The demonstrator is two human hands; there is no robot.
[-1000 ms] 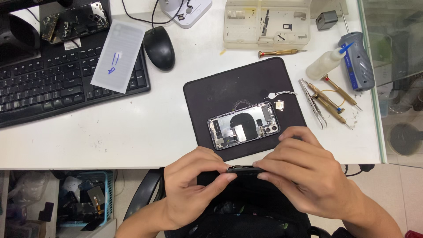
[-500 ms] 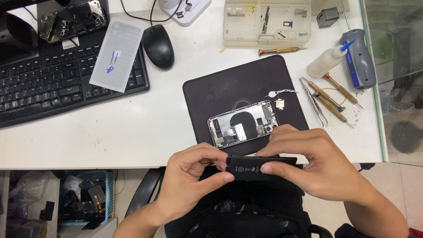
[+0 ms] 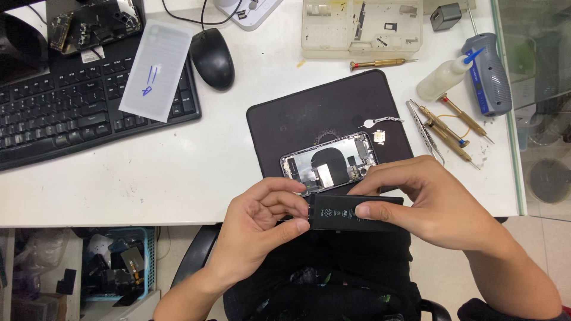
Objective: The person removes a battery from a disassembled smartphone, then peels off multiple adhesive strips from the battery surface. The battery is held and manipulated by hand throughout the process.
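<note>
Battery (image 3: 351, 212): flat, black, rectangular, held level at lower centre; left hand (image 3: 262, 229) pinching one end, right hand (image 3: 434, 202) gripping the other, below opened phone (image 3: 330, 163).

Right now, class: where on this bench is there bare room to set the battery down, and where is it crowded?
The widest bare patch is white table between the keyboard and the black mat, running to the near edge. The mat's upper half is bare too. The right side is crowded: screwdrivers, bottle and grey tool. Both the left hand and the right hand hold the battery.
</note>
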